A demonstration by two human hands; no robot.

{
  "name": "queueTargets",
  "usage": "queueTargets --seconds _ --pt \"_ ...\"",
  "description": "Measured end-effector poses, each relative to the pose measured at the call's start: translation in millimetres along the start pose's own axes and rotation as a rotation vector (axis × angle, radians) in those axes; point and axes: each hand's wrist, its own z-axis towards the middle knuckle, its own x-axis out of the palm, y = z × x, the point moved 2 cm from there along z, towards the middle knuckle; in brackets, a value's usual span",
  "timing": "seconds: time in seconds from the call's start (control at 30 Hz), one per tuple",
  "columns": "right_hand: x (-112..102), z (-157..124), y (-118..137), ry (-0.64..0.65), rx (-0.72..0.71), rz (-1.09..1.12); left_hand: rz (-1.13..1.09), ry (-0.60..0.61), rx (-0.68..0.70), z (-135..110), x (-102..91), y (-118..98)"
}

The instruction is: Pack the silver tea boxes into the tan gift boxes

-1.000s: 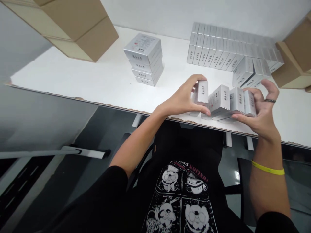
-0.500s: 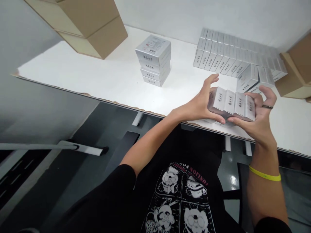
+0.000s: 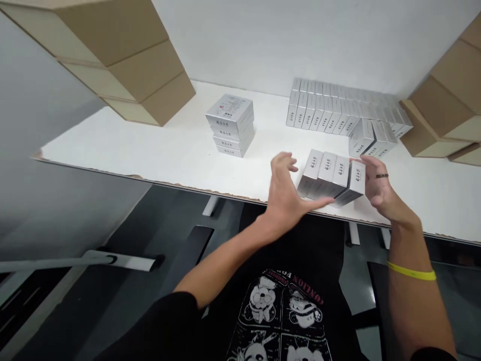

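Several small silvery-white boxes (image 3: 326, 173) stand on edge in a short row near the front edge of the table, printed dark characters on their upper faces. The rightmost box (image 3: 354, 183) leans slightly, with a narrow gap beside it. To the left of the row is my left hand (image 3: 284, 189), open, its thumb stretched out along the boxes' near side. My right hand (image 3: 382, 188) is at the right end, fingers apart and curved, with fingertips close to the rightmost box; whether they touch it I cannot tell.
A stack of similar boxes (image 3: 230, 125) stands to the left on the white table (image 3: 150, 145). Long rows of boxes (image 3: 326, 108) line the wall, with a few more boxes (image 3: 372, 138) before them. Brown cartons (image 3: 150, 70) rise at the left, others (image 3: 443, 110) at the right.
Both hands have loosened from the group of boxes, which now stands on the table. My left hand has moved away to the left; the view has tilted up slightly.
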Motion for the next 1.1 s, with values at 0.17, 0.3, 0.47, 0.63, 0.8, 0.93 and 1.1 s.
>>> queueTargets --seconds 0.17,0.3,0.47,0.63,0.8,0.93,1.1 --pt "-32.0 9.5 4.1 0.356 0.143 -0.024 0.082 -0.192 -0.036 -29.0 37.5 -31.6" --pt "-41.1 37.7 0.4 0.444 0.13 0.014 0.047 -0.226 -0.122 -22.2 66.2 -42.0" --pt "-38.3 76.0 -10.6 0.615 0.182 0.134 0.042 -0.116 -0.243 -4.8 70.8 -41.3" --pt "-35.7 87.2 -3.2 0.633 0.201 0.024 -0.107 0.21 -0.114 24.2 44.7 -4.0" --pt "-17.6 74.2 10.1 0.39 0.134 -0.03 -0.295 0.671 0.017 66.7 12.7 39.0" --pt "-2.4 62.2 15.2 0.202 0.165 -0.127 -0.249 0.71 0.022 80.0 3.8 44.0" --pt "4.7 63.9 28.9 0.242 0.21 -0.228 -0.211 0.685 0.069 78.0 14.4 32.9"
